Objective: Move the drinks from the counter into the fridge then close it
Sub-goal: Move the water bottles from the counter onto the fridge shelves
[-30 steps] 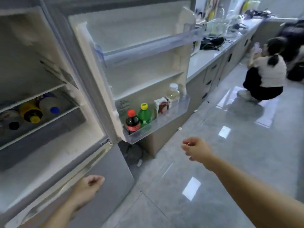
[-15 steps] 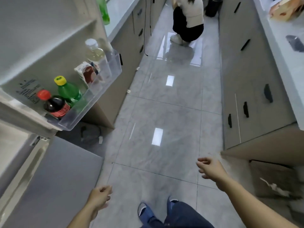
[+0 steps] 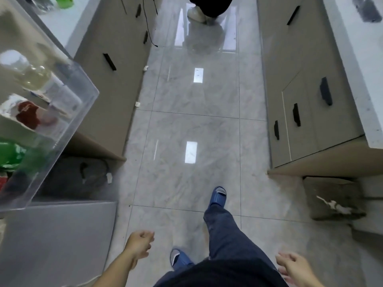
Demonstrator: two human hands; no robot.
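Since half a second ago the view has swung further from the fridge and down the aisle, so the clear door bin [image 3: 83, 104] now fills the left edge, large and blurred, and the person's right leg has stepped forward onto the grey tiled floor [image 3: 186, 125]. Drinks already stand in that bin: a pale bottle with a white cap [image 3: 27, 73], a carton with red print [image 3: 29, 114] and a green bottle [image 3: 12, 154], with something red and dark just below it at the frame edge that I cannot make out. The left hand [image 3: 139, 245] hangs low with its fingers loosely curled round nothing; the right hand [image 3: 294, 266], at the bottom right, has its fingers relaxed and spread, also empty. Judging from this, several drinks are in, the door is open, and the person seems to be walking off for more, so further carrying and the closing of the fridge are left. The desk on the right [image 3: 356, 65] shows only a pale strip with a dark object at the top corner; no drink can be seen on it. The desk on the left [image 3: 62, 27] is mostly cut off, with something green at the top edge. Another person's shoe [image 3: 196, 15] shows at the far end of the aisle.
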